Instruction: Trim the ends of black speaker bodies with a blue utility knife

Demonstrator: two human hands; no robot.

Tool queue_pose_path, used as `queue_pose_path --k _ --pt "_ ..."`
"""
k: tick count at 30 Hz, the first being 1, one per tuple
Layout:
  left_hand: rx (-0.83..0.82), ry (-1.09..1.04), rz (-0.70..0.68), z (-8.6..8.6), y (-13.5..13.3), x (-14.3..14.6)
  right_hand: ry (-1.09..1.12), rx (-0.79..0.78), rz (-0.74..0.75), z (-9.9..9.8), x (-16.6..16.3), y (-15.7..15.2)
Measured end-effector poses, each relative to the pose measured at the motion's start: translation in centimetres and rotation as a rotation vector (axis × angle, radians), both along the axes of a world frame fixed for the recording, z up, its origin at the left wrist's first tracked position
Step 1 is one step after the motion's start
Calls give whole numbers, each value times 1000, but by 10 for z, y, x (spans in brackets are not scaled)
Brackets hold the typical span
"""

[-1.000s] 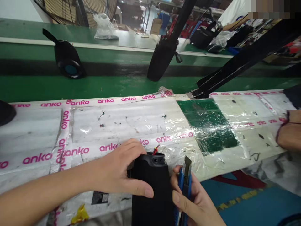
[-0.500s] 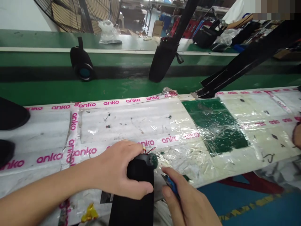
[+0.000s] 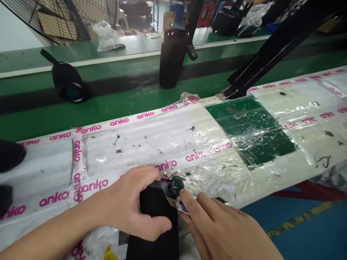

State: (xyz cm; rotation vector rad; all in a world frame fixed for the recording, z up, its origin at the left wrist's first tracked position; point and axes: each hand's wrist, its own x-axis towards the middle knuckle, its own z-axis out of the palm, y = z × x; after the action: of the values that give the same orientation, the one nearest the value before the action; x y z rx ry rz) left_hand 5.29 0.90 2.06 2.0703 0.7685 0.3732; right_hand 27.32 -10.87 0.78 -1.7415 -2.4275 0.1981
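Note:
My left hand [image 3: 132, 202] is wrapped round the top of a black fabric-covered speaker body [image 3: 157, 220] standing at the near edge of the bench. Red wires and a small green circuit board [image 3: 176, 181] stick out of its open top. My right hand [image 3: 219, 227] is closed on a blue utility knife [image 3: 180, 206], mostly hidden under the fingers, with its blade tip against the speaker's upper right side.
The bench [image 3: 162, 141] is covered with white sheets, clear plastic and pink "anko" tape. A green mat patch [image 3: 249, 126] lies to the right. Behind, a green conveyor [image 3: 116, 97] carries a black speaker [image 3: 67, 81] and an upright black cylinder [image 3: 172, 57]. Black struts [image 3: 273, 47] slant at right.
The view shifted. My right hand lowered the knife from upright beside the speaker to its upper edge. The speaker on the conveyor has moved and turned. The other person's hand at right has left the view.

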Motion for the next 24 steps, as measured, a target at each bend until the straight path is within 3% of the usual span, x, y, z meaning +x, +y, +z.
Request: queue_pose_path --k 7,16,24 --pt "-12 -43 -16 -6 2 -2 -38 -19 45 3 0 1" --pt "26 -14 -33 -5 5 -3 67 -53 126 0 7 31" --pt "3 -35 -62 -8 6 -4 161 -23 157 19 26 24"
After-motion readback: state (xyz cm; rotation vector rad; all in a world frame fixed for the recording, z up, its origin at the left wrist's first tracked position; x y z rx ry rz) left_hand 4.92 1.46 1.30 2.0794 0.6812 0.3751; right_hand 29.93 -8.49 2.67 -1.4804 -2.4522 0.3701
